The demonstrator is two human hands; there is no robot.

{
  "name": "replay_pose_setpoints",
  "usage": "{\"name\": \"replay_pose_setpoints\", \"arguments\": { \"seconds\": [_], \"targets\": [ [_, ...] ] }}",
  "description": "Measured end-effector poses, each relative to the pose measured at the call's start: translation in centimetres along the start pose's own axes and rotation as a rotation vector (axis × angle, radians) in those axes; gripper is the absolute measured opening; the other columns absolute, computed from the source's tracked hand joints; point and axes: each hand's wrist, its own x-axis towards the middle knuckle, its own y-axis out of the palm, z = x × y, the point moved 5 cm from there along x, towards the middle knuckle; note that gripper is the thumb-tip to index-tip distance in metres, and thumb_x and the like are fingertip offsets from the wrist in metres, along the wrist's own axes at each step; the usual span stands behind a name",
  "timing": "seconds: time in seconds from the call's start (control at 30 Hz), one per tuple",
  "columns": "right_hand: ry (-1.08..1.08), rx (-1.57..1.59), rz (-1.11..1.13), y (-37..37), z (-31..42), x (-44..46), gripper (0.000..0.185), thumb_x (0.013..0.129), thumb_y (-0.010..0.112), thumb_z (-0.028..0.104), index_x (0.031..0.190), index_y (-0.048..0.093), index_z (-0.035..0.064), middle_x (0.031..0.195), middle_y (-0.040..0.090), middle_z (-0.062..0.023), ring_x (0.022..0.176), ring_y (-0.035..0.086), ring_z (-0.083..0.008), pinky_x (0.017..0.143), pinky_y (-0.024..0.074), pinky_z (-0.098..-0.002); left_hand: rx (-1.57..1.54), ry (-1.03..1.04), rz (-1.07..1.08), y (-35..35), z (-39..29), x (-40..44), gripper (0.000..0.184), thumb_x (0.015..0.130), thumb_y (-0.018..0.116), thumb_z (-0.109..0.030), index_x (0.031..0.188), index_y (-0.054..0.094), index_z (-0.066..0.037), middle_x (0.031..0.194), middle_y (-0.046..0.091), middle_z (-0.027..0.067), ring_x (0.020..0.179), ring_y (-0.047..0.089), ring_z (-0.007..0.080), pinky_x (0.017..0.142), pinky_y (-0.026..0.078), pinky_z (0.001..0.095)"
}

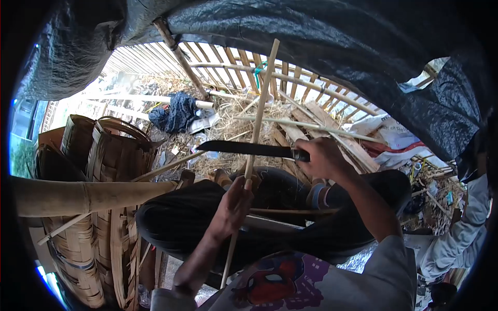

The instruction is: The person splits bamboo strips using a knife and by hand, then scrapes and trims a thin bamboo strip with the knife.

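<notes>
My left hand [233,206] is closed around the lower part of a long, pale bamboo strip [263,98]. The strip stands nearly upright in front of me, its top leaning slightly right and its lower end by my lap. In my right hand [322,158] is the handle of a machete [244,149] with a long dark blade pointing left. The blade crosses the strip above my left hand; whether its edge bites into the strip I cannot tell. My bent knees lie on both sides below the hands.
A thick bamboo pole [93,197] juts in from the left, near woven bamboo baskets [111,150]. Loose boards [340,129], straw and scraps cover the ground ahead. A slatted bamboo fence [295,80] and dark tarp [311,26] enclose the spot. Another person's sleeve [456,241] shows at right.
</notes>
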Motion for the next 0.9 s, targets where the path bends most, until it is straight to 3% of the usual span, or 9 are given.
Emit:
{"name": "replay_pose_setpoints", "arguments": {
  "seconds": [0.07, 0.13, 0.27, 0.33, 0.37, 0.4, 0.8, 0.87, 0.9],
  "targets": [
    [-0.048, -0.051, -0.008, -1.7, 1.2, 0.5, 0.023, 0.074, 0.069, 0.019, 0.092, 0.064, 0.0063, 0.07, 0.064, -0.0144, 0.069, 0.065, -0.0333, 0.063, 0.0497, -0.0421, 0.221, 0.14, 0.009, -0.3, -3.9, 0.6, 0.024, 0.1, 0.046, -0.013, 0.121, 0.051, -0.002, 0.072, 0.045, -0.002, 0.059, 0.041, 0.0057, 0.052, 0.036, 0.0229],
    [-0.097, -0.106, -0.023, -3.6, 1.3, 1.8, 0.022, 0.074, 0.069, 0.018, 0.092, 0.064, 0.0066, 0.07, 0.064, -0.0138, 0.068, 0.065, -0.0333, 0.062, 0.0497, -0.0425, 0.584, 0.455, -0.03, -0.8, -6.5, 1.1, 0.026, 0.097, 0.05, -0.01, 0.12, 0.053, 0.001, 0.076, 0.053, 0.0054, 0.064, 0.05, 0.0106, 0.058, 0.043, 0.0261],
    [-0.043, -0.164, -0.033, -6.3, 0.3, 4.7, 0.026, 0.074, 0.068, 0.025, 0.094, 0.063, 0.0093, 0.074, 0.066, -0.0122, 0.073, 0.066, -0.0331, 0.065, 0.0503, -0.0444, 0.939, 0.727, -0.11, -0.7, -9.0, 2.2, 0.029, 0.096, 0.05, -0.011, 0.122, 0.054, 0.002, 0.083, 0.06, 0.0136, 0.069, 0.055, 0.0163, 0.066, 0.047, 0.0299],
    [0.039, -0.157, -0.067, -6.0, -0.1, 6.2, 0.027, 0.077, 0.066, 0.028, 0.096, 0.063, 0.0094, 0.077, 0.067, -0.013, 0.075, 0.066, -0.0334, 0.067, 0.0509, -0.0448, 0.721, 0.272, -0.17, -1.3, -8.1, 3.5, 0.034, 0.096, 0.05, -0.011, 0.127, 0.051, 0.002, 0.087, 0.062, 0.0181, 0.071, 0.06, 0.0205, 0.069, 0.048, 0.0322],
    [0.043, -0.167, -0.021, -5.5, 0.1, 6.8, 0.029, 0.079, 0.065, 0.032, 0.098, 0.063, 0.0095, 0.079, 0.068, -0.0142, 0.077, 0.067, -0.0336, 0.07, 0.0517, -0.0453, 0.723, 0.29, -0.218, -1.0, -7.8, 3.6, 0.034, 0.096, 0.051, -0.012, 0.126, 0.051, 0.003, 0.092, 0.064, 0.0209, 0.08, 0.066, 0.0261, 0.071, 0.048, 0.0358],
    [0.038, -0.104, -0.055, -5.2, 0.7, 7.2, 0.026, 0.077, 0.068, 0.028, 0.094, 0.065, 0.0077, 0.073, 0.066, -0.015, 0.075, 0.066, -0.0352, 0.068, 0.0515, -0.0452, 0.85, 0.517, -0.223, -0.7, -7.2, 3.8, 0.037, 0.095, 0.049, -0.012, 0.13, 0.048, 0.001, 0.091, 0.063, 0.0274, 0.078, 0.064, 0.0413, 0.066, 0.049, 0.0445],
    [0.129, -0.219, 0.013, -2.9, -3.6, 11.0, 0.024, 0.068, 0.069, 0.026, 0.087, 0.069, 0.0108, 0.071, 0.067, -0.0144, 0.072, 0.067, -0.0334, 0.068, 0.0527, -0.0438, 1.022, 0.755, -0.304, 0.1, -5.3, 4.2, 0.037, 0.09, 0.053, -0.002, 0.125, 0.043, 0.003, 0.076, 0.061, 0.0203, 0.064, 0.061, 0.0382, 0.059, 0.048, 0.0467],
    [0.103, -0.278, 0.003, -2.8, -4.3, 11.5, 0.024, 0.07, 0.069, 0.026, 0.089, 0.07, 0.0107, 0.073, 0.067, -0.0162, 0.074, 0.067, -0.0342, 0.071, 0.0528, -0.0441, 0.941, 0.614, -0.295, 0.0, -5.3, 4.3, 0.03, 0.093, 0.051, -0.004, 0.123, 0.049, 0.002, 0.094, 0.064, 0.0251, 0.079, 0.063, 0.0434, 0.065, 0.051, 0.0474],
    [0.259, -0.236, -0.025, -3.4, -6.4, 12.1, 0.026, 0.075, 0.066, 0.029, 0.09, 0.069, 0.0081, 0.075, 0.067, -0.0172, 0.076, 0.067, -0.0346, 0.073, 0.0532, -0.0446, 0.941, 0.609, -0.294, -0.1, -5.2, 3.9, 0.03, 0.093, 0.051, -0.004, 0.123, 0.049, 0.002, 0.094, 0.064, 0.0251, 0.079, 0.063, 0.0434, 0.065, 0.051, 0.0474]
  ]
}}
